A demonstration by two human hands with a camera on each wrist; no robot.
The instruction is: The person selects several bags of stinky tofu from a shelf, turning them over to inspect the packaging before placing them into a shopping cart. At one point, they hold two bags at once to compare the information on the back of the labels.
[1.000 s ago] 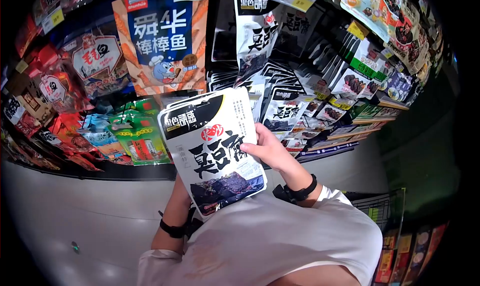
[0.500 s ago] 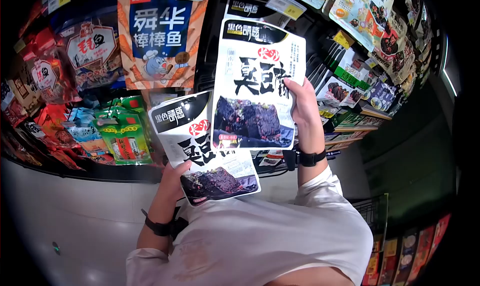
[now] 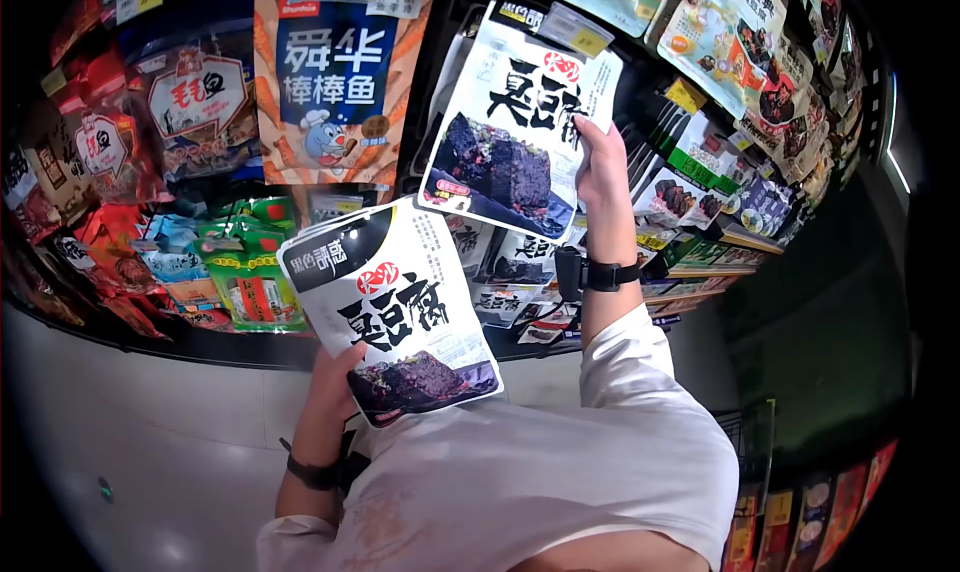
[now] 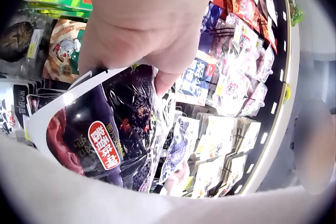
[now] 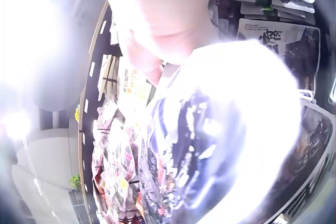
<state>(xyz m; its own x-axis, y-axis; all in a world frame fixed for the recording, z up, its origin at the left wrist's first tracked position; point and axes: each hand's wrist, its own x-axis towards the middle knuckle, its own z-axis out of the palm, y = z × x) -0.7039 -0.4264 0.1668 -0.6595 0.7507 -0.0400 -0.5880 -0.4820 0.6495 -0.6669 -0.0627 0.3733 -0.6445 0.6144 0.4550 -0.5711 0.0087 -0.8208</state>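
My left hand grips a white and black snack bag by its lower left edge, thumb across the front. Extra edges along its top show more than one bag in this hold. Dark food pictures cover the lower front, and the left wrist view gives its glossy dark face close up. Higher and to the right, my right hand pinches a matching bag by its right edge. That bag is tilted, its top overlapping a price tag on the rack. Glare washes it out in the right wrist view.
An orange and blue snack bag hangs left of the raised bag. Green packets and red packets hang farther left. More white and black bags sit below the raised one. A shopping basket stands at the lower right.
My right hand has left the bags in my left hand and carried one bag up to the rack, where it now tilts. My left hand has shifted left with its bags.
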